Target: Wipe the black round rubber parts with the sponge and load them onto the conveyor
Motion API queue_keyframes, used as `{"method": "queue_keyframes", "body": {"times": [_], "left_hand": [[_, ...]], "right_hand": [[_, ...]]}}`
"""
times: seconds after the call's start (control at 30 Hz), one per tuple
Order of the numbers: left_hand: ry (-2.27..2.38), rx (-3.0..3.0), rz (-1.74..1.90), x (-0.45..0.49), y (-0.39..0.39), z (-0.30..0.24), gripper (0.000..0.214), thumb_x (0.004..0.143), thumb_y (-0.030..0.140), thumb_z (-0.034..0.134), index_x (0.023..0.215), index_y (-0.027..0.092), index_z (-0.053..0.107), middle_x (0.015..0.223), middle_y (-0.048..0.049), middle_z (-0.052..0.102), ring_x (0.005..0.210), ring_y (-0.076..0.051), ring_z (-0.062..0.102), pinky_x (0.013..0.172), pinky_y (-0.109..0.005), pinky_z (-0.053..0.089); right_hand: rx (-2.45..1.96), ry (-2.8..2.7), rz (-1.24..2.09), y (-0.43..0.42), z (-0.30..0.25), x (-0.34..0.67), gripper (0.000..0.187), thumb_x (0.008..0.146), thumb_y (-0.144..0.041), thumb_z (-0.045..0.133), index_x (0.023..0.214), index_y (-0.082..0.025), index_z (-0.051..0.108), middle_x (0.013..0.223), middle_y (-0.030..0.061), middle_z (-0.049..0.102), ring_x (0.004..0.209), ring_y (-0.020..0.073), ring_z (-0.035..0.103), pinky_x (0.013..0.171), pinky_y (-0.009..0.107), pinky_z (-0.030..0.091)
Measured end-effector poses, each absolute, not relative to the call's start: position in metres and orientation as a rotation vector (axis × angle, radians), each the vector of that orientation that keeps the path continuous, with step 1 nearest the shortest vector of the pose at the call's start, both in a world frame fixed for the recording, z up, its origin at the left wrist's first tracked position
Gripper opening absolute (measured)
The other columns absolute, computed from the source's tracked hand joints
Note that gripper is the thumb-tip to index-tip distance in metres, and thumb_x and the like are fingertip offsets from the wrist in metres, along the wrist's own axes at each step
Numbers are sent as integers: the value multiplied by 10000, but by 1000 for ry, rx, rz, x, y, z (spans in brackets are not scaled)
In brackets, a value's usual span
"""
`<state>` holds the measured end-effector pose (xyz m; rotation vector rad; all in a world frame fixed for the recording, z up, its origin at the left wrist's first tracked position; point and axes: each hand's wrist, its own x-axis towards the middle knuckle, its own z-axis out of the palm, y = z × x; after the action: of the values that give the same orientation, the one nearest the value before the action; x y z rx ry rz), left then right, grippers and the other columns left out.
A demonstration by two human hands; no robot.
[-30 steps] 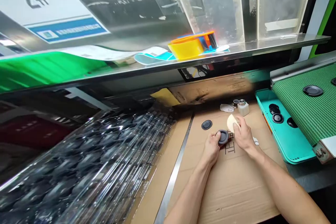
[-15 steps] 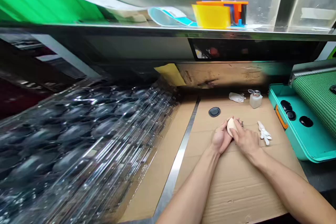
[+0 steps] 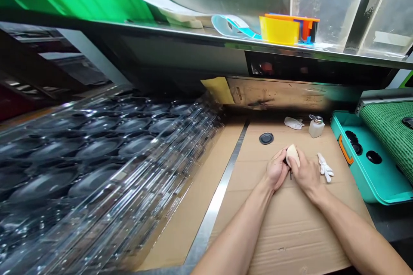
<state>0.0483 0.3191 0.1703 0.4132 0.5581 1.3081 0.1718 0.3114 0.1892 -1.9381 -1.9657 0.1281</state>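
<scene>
- We see the left hand (image 3: 276, 169) curled in against the side of a cream sponge pad (image 3: 293, 154); we cannot tell whether it also grips something hidden behind the pad.
- The right hand (image 3: 306, 175) is closed over the pad, with its fingers wrapped around it, so the pad sits between the two hands, just above a brown cardboard sheet (image 3: 290, 232).
- Near the hands lie a black rubber disc (image 3: 266, 138), a crumpled white cloth (image 3: 294, 123), a small glass dispensing bottle (image 3: 316, 129) and a white glove (image 3: 325, 166).
- To the right, dark discs (image 3: 374, 157) sit in a teal tray (image 3: 371, 187), beside a green mesh conveyor belt (image 3: 387, 129) with another dark disc (image 3: 408, 122) on it.
- To the left, a stack of clear plastic trays (image 3: 97, 154) holds many dark discs.
- As things lie, we count only a few discs on the cardboard, in the teal tray and on the belt, while far more remain in the clear trays.
</scene>
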Motion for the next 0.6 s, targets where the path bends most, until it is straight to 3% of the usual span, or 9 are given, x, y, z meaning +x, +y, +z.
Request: {"method": "queue_keyframes", "body": {"times": [0.23, 0.43, 0.6], "left_hand": [[589, 357, 1340, 46, 327, 171, 237, 993, 246, 491, 1051, 118, 682, 1115, -138, 710, 998, -229, 680, 960, -483, 534], [569, 348, 1355, 42, 329, 170, 244, 1001, 291, 476, 1081, 151, 660, 1231, -132, 678, 1019, -225, 668, 943, -473, 542], [562, 494, 1381, 52, 322, 167, 237, 949, 297, 580, 1094, 142, 684, 1213, -146, 689, 1106, -252, 652, 1020, -447, 496]], "right_hand": [[-1671, -1695, 378, 318, 195, 190, 365, 974, -519, 462, 1143, -222, 590, 890, 49, 728, 781, 212, 663, 686, 270, 413], [-1489, -1804, 645, 310, 186, 190, 333, 913, -472, 542, 1132, -234, 624, 642, -39, 614, 595, 164, 555, 565, 243, 367], [-1358, -1746, 787, 316, 184, 186, 325, 904, -481, 554, 1059, -217, 662, 780, -11, 691, 672, 148, 603, 599, 230, 422]]}}
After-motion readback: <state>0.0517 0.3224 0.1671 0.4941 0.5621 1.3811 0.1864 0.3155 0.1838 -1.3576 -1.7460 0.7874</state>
